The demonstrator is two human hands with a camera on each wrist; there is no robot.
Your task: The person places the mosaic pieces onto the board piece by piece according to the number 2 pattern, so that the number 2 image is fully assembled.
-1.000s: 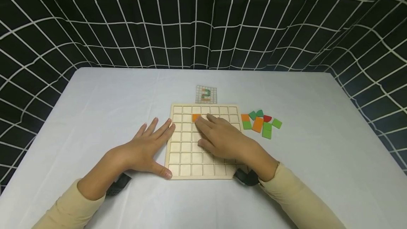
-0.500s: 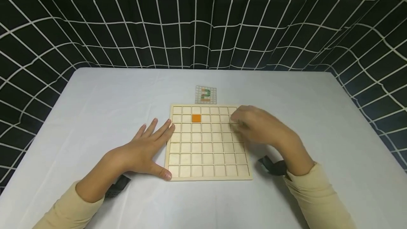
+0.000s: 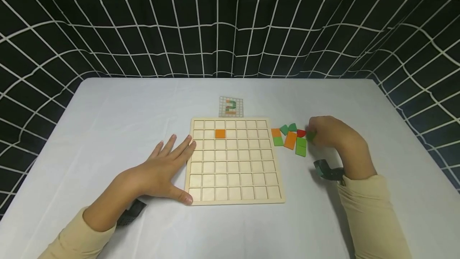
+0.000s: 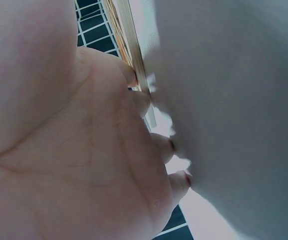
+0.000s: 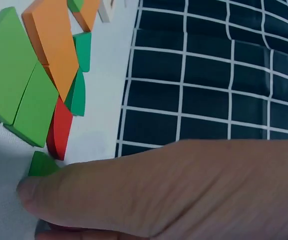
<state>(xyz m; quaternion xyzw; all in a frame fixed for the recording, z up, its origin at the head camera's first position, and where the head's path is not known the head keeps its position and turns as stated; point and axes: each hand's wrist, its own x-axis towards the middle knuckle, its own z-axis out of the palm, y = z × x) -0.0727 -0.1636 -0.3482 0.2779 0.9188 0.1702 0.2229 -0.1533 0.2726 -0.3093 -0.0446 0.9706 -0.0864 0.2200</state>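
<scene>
Head view: pale square wooden grid board [image 3: 235, 202] lies flat, taken as landmark. Right of the board, past the loose pieces, the right hand [image 3: 332, 134] has its fingers curled and seems to pinch a small flat green piece [image 3: 311, 135]; right wrist view shows the thumb over it, the far fingertips hidden. Piece mostly covered, so can't tell its long axis, nor whether it's clear of the cloth. Key relation: from the right fingers, the board lies to the left, with the loose pieces between; right hand is clearly nearer this piece, left hand is across the board. Piece is roughly level with the flat orange square [image 3: 220, 134] set in the board's second row from the far edge, third column from the left. Left hand [image 3: 161, 177] has its fingers spread, tips on the board's left rim, thumb at its near-left corner. Between board and right hand: red rounded piece [image 3: 301, 133] just beside the fingers, pair of light-green squares [image 3: 301, 147], tilted orange rectangle [image 3: 290, 140], two dark-green rounded pieces [image 3: 292, 127]. Small printed grid card [image 3: 230, 107] sits just beyond the board's far edge.
</scene>
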